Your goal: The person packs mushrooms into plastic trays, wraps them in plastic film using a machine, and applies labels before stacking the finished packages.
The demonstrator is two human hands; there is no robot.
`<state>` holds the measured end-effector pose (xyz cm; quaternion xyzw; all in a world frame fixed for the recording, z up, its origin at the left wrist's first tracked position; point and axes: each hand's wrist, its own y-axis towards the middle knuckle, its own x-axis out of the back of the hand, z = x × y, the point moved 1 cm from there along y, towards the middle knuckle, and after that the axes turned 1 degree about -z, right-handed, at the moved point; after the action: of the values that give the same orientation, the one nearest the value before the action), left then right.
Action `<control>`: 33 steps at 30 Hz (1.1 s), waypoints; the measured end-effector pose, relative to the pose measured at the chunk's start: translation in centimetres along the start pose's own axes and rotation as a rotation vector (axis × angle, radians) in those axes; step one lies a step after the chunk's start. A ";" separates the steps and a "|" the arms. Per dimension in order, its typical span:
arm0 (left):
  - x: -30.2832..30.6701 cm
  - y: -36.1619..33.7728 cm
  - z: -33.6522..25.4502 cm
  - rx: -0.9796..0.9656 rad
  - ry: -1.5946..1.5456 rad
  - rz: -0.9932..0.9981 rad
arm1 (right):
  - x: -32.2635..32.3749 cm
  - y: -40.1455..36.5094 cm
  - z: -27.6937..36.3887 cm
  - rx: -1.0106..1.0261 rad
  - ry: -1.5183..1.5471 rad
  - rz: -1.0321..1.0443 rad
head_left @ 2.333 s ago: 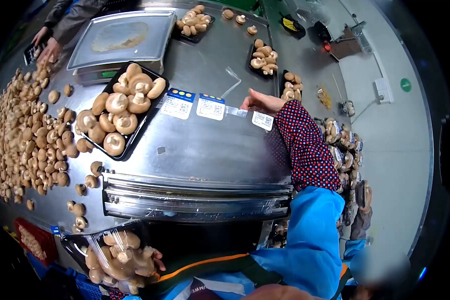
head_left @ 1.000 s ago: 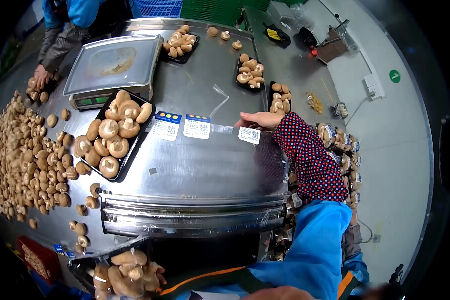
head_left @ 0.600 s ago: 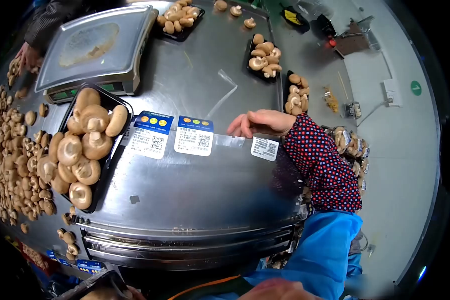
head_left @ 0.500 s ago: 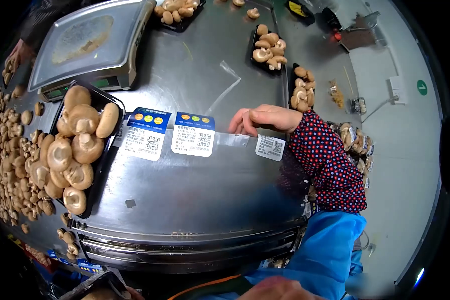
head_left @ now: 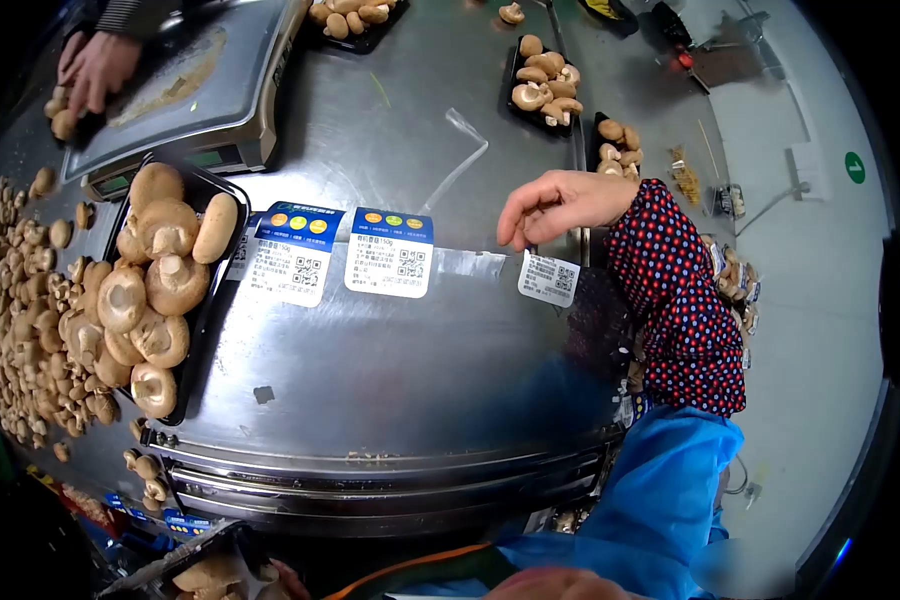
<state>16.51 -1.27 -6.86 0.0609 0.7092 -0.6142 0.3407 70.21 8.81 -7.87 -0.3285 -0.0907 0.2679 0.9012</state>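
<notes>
My right hand [head_left: 570, 203], in a dotted red-and-navy sleeve, is above the steel table with its fingers bent and fingertips together at the top corner of a white label [head_left: 547, 278] with a QR code. Left of it, two labels with blue tops, a middle label [head_left: 388, 262] and a left label [head_left: 292, 258], lie along a clear strip. At the bottom edge, fingers of my left hand [head_left: 288, 580] show beside a black tray of mushrooms [head_left: 210, 572], seemingly gripping its side; most of that hand is out of frame.
A large black tray of mushrooms [head_left: 160, 290] stands left, beside a heap of loose mushrooms [head_left: 20, 330]. Behind it is a weighing scale [head_left: 195, 80], where another person's hand [head_left: 100, 70] holds mushrooms. More filled trays [head_left: 545, 85] sit at the back.
My right hand has risen and shifted slightly right, with the white label at its fingertips now apart from the clear strip's end. The other person's hand has moved over the scale's edge.
</notes>
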 end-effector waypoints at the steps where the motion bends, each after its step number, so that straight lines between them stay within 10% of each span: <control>1: 0.1 -0.2 0.1 -0.008 0.002 0.005 | 0.2 -0.1 -0.2 -0.008 -0.020 0.030; 8: 0.3 -1.8 0.1 -0.046 0.018 0.107 | -0.8 -1.8 -1.2 -0.030 -0.044 -0.142; 15: -1.1 -3.4 -0.7 -0.066 0.045 0.349 | -11.4 -7.5 7.3 0.238 -1.436 -0.520; 20: -5.3 -4.0 -0.6 0.061 0.051 0.624 | -21.9 -15.3 19.5 0.496 -1.156 -0.800; 24: -5.8 -1.5 1.0 0.105 0.033 0.806 | -29.3 -14.6 25.0 0.492 -0.785 -0.260; 33: 0.5 2.6 6.3 0.009 0.003 0.694 | -37.7 -4.0 18.8 0.636 -0.884 -0.384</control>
<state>20.01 -6.61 -9.34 0.3010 0.6440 -0.4646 0.5281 33.85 -4.01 9.55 0.1241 -0.4316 0.2255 0.8646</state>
